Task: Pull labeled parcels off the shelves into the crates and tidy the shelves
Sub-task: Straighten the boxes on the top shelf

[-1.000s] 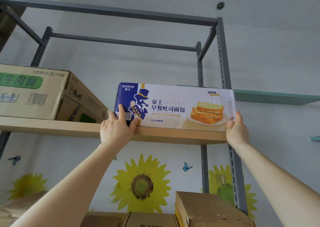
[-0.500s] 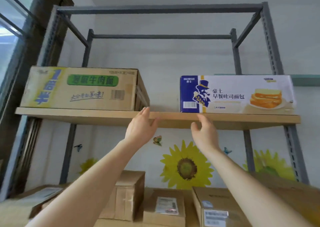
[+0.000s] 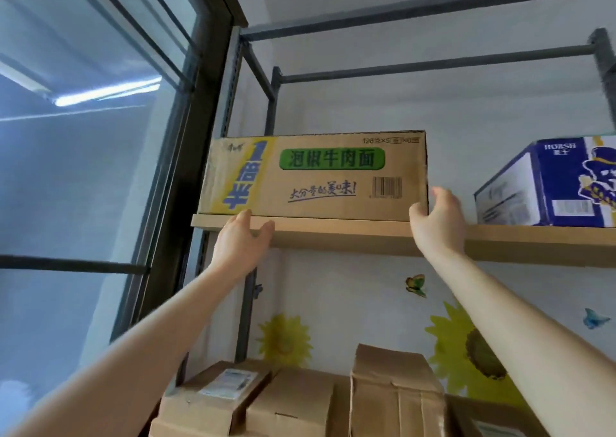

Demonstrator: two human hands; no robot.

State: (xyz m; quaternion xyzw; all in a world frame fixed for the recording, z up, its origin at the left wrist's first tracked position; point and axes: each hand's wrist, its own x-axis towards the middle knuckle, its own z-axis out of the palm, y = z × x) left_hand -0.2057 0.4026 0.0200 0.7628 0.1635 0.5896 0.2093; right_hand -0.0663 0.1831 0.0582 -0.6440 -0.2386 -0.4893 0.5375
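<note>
Though the blue box [image 3: 560, 183] is cropped, loose-fingered left hand [image 3: 240, 241] and right hand [image 3: 438, 221] flank the carton [image 3: 316, 176].

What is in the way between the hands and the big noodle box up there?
Nothing visible. The left hand is at the shelf board, just under the noodle carton, near its left end. The right hand is at its right front corner. The blue bread box sits apart, further right.
</note>
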